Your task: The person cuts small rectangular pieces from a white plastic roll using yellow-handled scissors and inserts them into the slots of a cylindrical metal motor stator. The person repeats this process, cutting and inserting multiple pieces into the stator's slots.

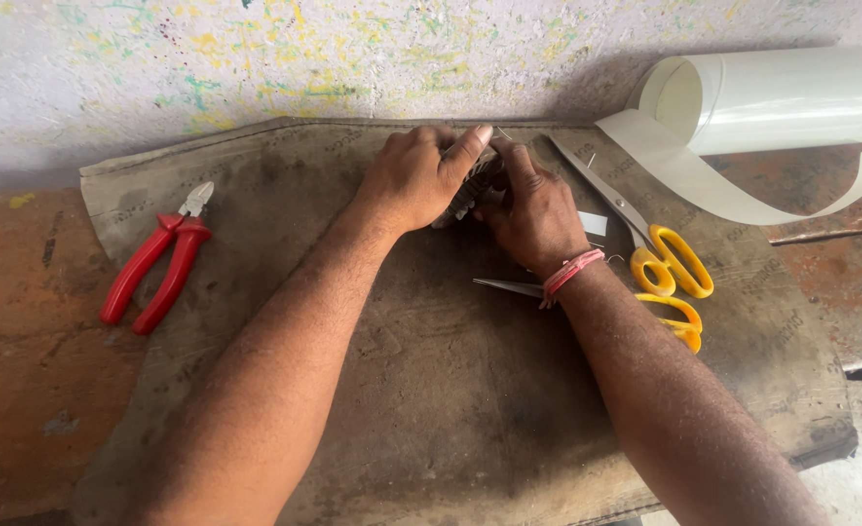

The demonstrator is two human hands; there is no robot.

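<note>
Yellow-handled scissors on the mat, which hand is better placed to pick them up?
Right hand, probably: the yellow-handled scissors lie right beside its wrist, while the left hand sits farther off, nearer the red-handled pliers.

Small grey object: mostly covered by left hand and right hand; kind indeterminable. Scissors: 1 blade partly behind wrist. White roll: cropped at right edge.

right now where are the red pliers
In the head view the red pliers lie on the left edge of the brown mat, well apart from the left hand.
</note>
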